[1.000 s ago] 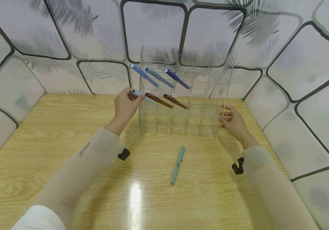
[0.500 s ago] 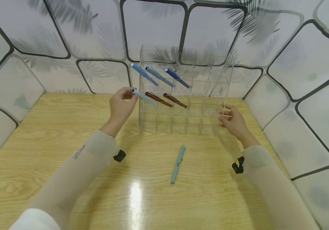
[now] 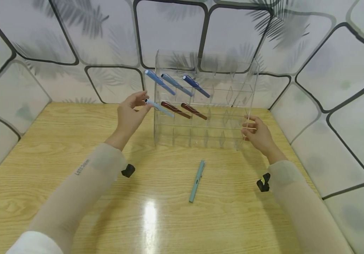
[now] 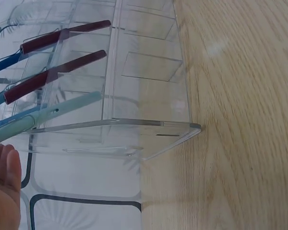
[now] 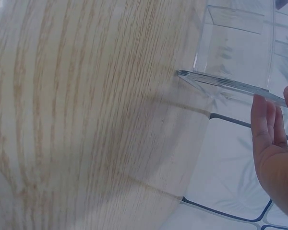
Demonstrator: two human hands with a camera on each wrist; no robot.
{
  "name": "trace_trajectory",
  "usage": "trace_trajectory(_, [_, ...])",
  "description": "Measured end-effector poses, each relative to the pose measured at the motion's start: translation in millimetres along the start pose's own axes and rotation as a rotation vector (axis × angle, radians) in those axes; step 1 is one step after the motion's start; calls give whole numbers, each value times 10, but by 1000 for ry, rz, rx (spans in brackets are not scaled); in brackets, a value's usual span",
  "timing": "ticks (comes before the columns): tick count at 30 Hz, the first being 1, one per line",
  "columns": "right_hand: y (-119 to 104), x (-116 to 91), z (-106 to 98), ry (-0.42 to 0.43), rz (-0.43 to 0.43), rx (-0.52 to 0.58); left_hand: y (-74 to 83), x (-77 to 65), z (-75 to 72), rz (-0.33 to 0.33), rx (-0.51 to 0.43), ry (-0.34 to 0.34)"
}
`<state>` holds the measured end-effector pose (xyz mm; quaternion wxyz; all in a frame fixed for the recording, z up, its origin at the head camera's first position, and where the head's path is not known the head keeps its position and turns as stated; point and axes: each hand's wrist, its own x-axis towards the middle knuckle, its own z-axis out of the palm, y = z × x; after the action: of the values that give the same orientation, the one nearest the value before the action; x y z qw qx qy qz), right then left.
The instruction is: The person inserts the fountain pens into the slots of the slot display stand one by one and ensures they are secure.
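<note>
A clear acrylic pen rack (image 3: 197, 132) with stepped tiers stands at the back of the table. My left hand (image 3: 130, 114) is at its left side, fingers loose around the upper end of a light blue pen (image 3: 160, 108). That pen slants in the leftmost slot of the middle tier; in the left wrist view, straight fingers (image 4: 5, 165) lie just below the pale pen (image 4: 48, 115). On the other side, my right hand (image 3: 258, 135) holds the rack's right side panel (image 5: 221, 82), thumb overlapping its edge and fingertips against its outer face.
Two dark red pens (image 3: 175, 110) lean in the middle tier beside the light blue one. Three blue pens (image 3: 176, 84) lean in the tier above. A teal pen (image 3: 197, 181) lies on the wooden table (image 3: 232, 218) in front of the rack. Patterned walls surround the table.
My left hand has loosened and drawn back to the left from the light blue pen, which stays in its slot. The right hand keeps its place on the rack.
</note>
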<state>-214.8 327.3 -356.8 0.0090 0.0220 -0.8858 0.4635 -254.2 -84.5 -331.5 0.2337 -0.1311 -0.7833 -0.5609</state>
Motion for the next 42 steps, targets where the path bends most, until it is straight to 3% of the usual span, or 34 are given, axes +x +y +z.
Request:
trace_trajectory(4, [3,4,-3,3,-11,7,-33,8,-12,37,-3,20])
trace_trajectory(13, [37,14,-9,3,-20,3,5,47,-10,-25,61,36])
trace_trajectory(16, [25,14,-7,3,-16,7,10,63,-28,-36,39,-6])
trace_trajectory(21, [-3,-1,-6,2,-8,11,-3,75,-76,13,-47,-106])
trace_trajectory(24, [-4,-6,-8,-1,-9,11,-8,74,-84,22,-47,-121])
trace_trajectory(34, [18,6,-6,3,-8,11,5,99,-75,-22,37,-75])
trace_trajectory(42, [23,10,-11,-7,-9,21,36,99,-66,-19,97,-65])
